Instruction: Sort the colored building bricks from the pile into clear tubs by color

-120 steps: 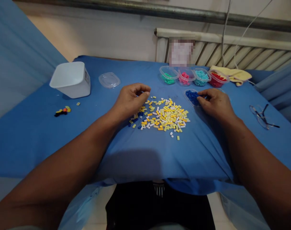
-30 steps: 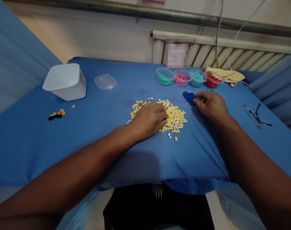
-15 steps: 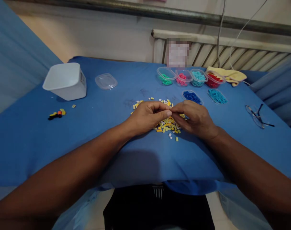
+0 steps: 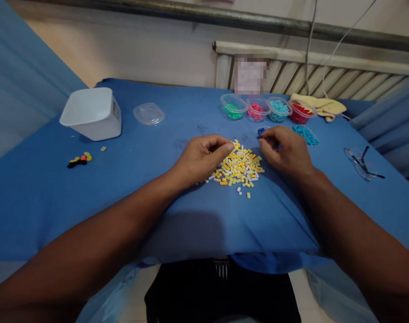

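A loose pile of small yellow, orange and white toy bricks (image 4: 238,168) lies on the blue cloth between my hands. My left hand (image 4: 202,154) covers the pile's left side, thumb and forefinger pinched together; whatever they hold is too small to make out. To the right of the pile, my right hand (image 4: 287,148) is curled with its fingertips drawn together, and I cannot see what is in them. It hides most of the container of dark blue bricks (image 4: 261,131) just behind it. A few stray bricks (image 4: 248,195) lie in front of the pile.
Clear tubs of green (image 4: 233,112), pink (image 4: 255,112), light blue (image 4: 279,111) and red bricks (image 4: 301,112) line the back. Teal bricks (image 4: 305,134) and glasses (image 4: 364,162) lie right. At left are a white bin (image 4: 90,114), a clear lid (image 4: 149,114) and a small brick cluster (image 4: 80,160).
My hands were together over the pile and have parted. The right one moved right, toward the dark blue bricks, uncovering the pile. The left one shifted slightly left.
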A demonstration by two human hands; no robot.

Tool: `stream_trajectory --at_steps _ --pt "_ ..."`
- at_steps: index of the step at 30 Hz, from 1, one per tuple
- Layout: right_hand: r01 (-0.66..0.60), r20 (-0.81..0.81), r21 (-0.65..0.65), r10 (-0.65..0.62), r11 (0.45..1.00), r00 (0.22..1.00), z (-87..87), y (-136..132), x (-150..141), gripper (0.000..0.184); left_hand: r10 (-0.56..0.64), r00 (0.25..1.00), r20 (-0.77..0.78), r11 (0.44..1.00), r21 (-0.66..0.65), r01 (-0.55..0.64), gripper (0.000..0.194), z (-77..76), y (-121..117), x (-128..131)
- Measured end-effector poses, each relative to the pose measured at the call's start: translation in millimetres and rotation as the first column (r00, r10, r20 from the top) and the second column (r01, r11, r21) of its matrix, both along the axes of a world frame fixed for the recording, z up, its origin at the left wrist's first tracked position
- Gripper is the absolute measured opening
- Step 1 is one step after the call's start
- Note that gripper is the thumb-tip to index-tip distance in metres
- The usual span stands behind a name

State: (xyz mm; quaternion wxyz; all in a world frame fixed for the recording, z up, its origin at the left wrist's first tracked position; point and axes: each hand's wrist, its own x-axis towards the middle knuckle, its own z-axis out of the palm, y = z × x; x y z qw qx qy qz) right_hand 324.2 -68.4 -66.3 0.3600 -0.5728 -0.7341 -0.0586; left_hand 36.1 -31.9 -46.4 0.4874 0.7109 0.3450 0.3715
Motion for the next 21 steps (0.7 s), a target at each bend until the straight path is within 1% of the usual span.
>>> stream_trajectory --at_steps 1,2,4,7,10,13,15,17,19,21 --pt "0.105 -0.005 -0.007 -0.105 0.994 0.994 -2.5 8.1 13.3 0.014 0.04 0.999 -0.017 0.999 0.03 -0.04 0.041 1.5 4.1 -2.3" --pt "0.183 -0.008 -0.022 -0.183 0.983 0.983 -5.3 16.0 26.3 0.015 0.073 0.997 -0.033 0.996 0.058 -0.071 0.041 2.8 8.2 -4.7" --pt "0.27 -0.023 -0.065 -0.272 0.961 0.962 -11.6 29.9 48.3 0.018 0.124 0.99 -0.07 0.988 0.107 -0.116 0.038 4.7 15.4 -9.3" --pt "0.298 -0.068 -0.101 -0.305 0.949 0.95 -19.9 42.0 65.0 0.023 0.18 0.975 -0.128 0.974 0.161 -0.158 0.035 7.0 21.4 -15.1" --pt "0.297 -0.103 -0.084 -0.304 0.951 0.947 -23.0 43.4 66.9 0.025 0.177 0.964 -0.198 0.966 0.223 -0.132 0.035 11.6 24.1 -23.0" --pt "0.292 -0.111 -0.05 -0.296 0.955 0.949 -21.9 38.2 65.9 0.027 0.137 0.942 -0.305 0.96 0.274 -0.051 0.033 20.9 29.0 -37.9" --pt "0.283 -0.119 -0.032 -0.284 0.959 0.951 -21.2 33.4 66.3 0.028 0.086 0.914 -0.396 0.964 0.264 0.024 0.031 29.0 33.7 -50.9" --pt "0.277 -0.129 -0.026 -0.278 0.961 0.952 -21.7 29.1 66.9 0.027 -0.013 0.868 -0.497 0.971 0.202 0.129 0.028 37.2 38.1 -63.7" --pt "0.279 -0.139 -0.033 -0.281 0.96 0.95 -23.2 25.9 66.9 0.026 -0.13 0.801 -0.584 0.967 0.105 0.234 0.026 43.6 40.7 -73.9" --pt "0.278 -0.151 -0.048 -0.282 0.959 0.947 -24.7 23.7 66.0 0.026 -0.21 0.737 -0.643 0.954 0.029 0.297 0.024 47.0 41.2 -80.4"
